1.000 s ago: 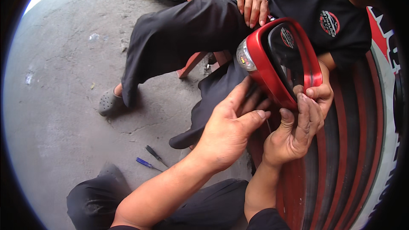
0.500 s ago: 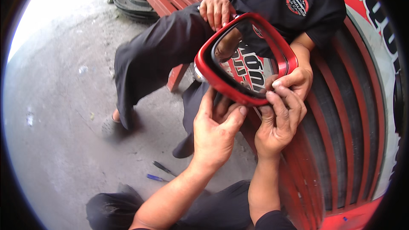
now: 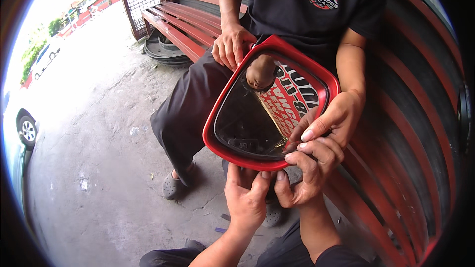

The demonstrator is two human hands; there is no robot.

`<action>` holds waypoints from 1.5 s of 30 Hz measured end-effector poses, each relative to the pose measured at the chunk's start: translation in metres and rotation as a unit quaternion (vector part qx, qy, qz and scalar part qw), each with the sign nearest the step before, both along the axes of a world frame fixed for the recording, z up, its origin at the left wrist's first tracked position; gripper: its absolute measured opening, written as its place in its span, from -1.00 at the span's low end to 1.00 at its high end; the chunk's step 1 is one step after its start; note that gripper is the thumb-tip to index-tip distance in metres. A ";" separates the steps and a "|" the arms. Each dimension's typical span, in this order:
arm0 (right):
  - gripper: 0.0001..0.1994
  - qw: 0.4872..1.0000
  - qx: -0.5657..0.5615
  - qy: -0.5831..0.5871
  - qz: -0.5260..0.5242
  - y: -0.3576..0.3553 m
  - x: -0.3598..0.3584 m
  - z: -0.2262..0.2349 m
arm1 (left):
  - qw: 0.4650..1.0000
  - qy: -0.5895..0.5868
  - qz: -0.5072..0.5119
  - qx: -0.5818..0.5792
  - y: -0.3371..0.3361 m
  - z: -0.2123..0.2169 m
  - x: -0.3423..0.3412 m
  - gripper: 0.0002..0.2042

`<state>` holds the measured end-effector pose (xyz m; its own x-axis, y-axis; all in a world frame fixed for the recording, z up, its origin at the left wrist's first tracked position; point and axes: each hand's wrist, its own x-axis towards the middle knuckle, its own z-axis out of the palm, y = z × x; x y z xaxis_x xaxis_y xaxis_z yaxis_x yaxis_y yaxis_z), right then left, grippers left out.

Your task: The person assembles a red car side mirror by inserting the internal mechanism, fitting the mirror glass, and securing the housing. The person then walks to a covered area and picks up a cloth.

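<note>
A red car side mirror (image 3: 225,91) is held up in front of me, its dark glass facing up toward me and reflecting a person and a lettered sign. My left hand (image 3: 246,195) pinches the lower edge of the housing between thumb and fingers. At the lower right corner, my right hand (image 3: 314,170) has its fingers curled against the rim, thumb just below. A seated co-worker steadies the mirror too: one hand (image 3: 231,47) is at its top left, and the other hand (image 3: 341,116) presses its thumb at the glass's lower right. Our fingers sit close together there.
The co-worker sits on a red slatted bench (image 3: 173,24). Dark round tire-like items (image 3: 166,49) lie under it. On the concrete floor (image 3: 109,168), a blue-handled tool (image 3: 220,230) is partly visible near my left wrist. A parked car (image 3: 27,126) stands far left.
The mirror appears lower and turned, its glass facing me more squarely. My view has shifted, showing more of the yard and bench. Both my hands remain at the lower edge.
</note>
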<state>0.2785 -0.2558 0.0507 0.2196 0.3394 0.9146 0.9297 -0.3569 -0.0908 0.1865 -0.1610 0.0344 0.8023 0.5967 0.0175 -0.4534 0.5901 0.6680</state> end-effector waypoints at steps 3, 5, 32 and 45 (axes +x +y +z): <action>-0.76 1.000 -0.002 -0.005 -0.016 0.000 0.002 -0.001 | 1.000 0.008 0.011 0.008 -0.004 0.002 0.002 -0.50; -0.75 1.000 0.000 -0.008 0.000 0.001 0.005 -0.001 | 1.000 -0.004 0.019 0.010 -0.004 0.000 0.003 -0.52; -0.73 0.999 0.031 -0.009 0.005 -0.004 0.012 -0.004 | 0.737 0.242 0.242 0.583 0.038 0.044 -0.041 -0.82; -0.74 0.998 0.057 0.000 0.009 -0.002 0.016 -0.003 | 0.337 0.011 0.162 0.927 0.121 0.120 -0.008 -0.59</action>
<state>0.2948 -0.2581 0.0473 0.2141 0.2372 0.9476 0.9360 -0.3272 -0.1296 0.1783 -0.0404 0.1540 0.7122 -0.3681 0.5977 -0.2757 -0.9297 -0.2440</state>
